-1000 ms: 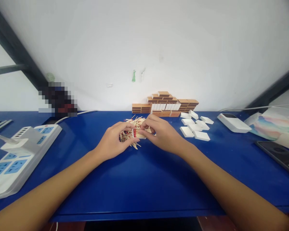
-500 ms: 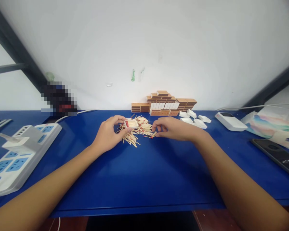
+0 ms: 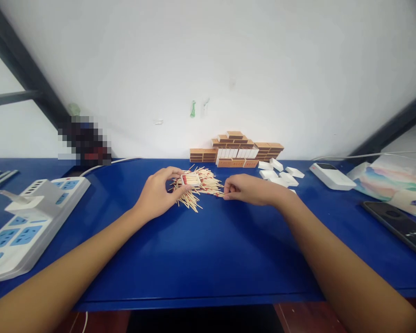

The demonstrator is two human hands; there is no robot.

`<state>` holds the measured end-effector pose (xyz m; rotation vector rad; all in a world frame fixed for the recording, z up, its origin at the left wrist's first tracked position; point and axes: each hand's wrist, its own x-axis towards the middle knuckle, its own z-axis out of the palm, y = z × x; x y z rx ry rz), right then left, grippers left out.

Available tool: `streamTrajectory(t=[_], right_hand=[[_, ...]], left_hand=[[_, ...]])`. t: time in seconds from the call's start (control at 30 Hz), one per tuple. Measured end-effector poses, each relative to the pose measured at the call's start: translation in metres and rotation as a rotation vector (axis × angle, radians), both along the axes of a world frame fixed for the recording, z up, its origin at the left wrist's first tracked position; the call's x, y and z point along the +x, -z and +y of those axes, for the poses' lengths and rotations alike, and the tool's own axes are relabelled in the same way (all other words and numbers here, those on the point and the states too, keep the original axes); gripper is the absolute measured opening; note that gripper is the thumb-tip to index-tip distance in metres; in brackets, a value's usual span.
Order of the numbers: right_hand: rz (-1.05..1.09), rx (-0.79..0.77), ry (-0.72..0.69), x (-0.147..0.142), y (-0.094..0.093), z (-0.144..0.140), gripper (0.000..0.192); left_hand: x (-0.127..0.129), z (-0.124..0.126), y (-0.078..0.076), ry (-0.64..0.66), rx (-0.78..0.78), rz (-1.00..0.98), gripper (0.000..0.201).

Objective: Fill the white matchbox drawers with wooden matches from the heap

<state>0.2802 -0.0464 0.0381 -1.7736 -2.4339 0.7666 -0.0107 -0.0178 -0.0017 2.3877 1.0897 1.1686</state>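
The left hand (image 3: 161, 192) pinches a matchbox tray (image 3: 196, 185) of matches over a loose matchstick pile (image 3: 210, 185); the curled right hand (image 3: 249, 188) meets the pile's right edge, its grip unclear. Filling seems underway; the next move calls for careful alignment. Behind, matchboxes (image 3: 234, 143) stand stacked on the counter (image 3: 201, 259).

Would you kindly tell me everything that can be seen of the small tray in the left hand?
The tray is white, shallow and open-topped, apparently thin card. Matches lie lengthwise in it, red heads at the left end. It sits roughly level between the thumb and fingers of the left hand, over the pile of loose matches; whether its base touches them is hidden.
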Motion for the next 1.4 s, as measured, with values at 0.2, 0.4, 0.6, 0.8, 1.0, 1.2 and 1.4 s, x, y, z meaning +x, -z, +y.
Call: streamTrajectory(t=[0.2,0.4,0.6,0.8,1.0,1.2,1.4], right_hand=[[0.010,0.010,0.006,0.008,-0.005,-0.001,0.025],[-0.102,-0.114,0.080,0.016,-0.015,-0.004,0.024],[-0.134,-0.120,0.042,0.016,-0.018,-0.007,0.014],[-0.039,-0.064,-0.004,0.008,-0.021,-0.011,0.018],[-0.032,-0.013,-0.025,-0.001,-0.011,-0.010,0.016],[-0.053,0.092,0.009,-0.002,-0.008,-0.008,0.029],[-0.047,0.008,-0.007,-0.007,-0.009,-0.008,0.020]], left_hand=[[-0.001,0.001,-0.001,-0.008,0.011,0.000,0.035],[0.000,0.000,-0.001,0.003,0.013,0.010,0.035],[-0.001,0.000,0.000,0.003,0.032,0.015,0.035],[-0.001,0.001,-0.001,0.005,0.033,0.019,0.034],[0.000,0.000,-0.001,-0.008,0.032,0.035,0.036],[-0.002,0.001,0.001,-0.004,0.056,0.044,0.038],[-0.002,0.001,0.000,-0.001,0.042,0.041,0.036]])
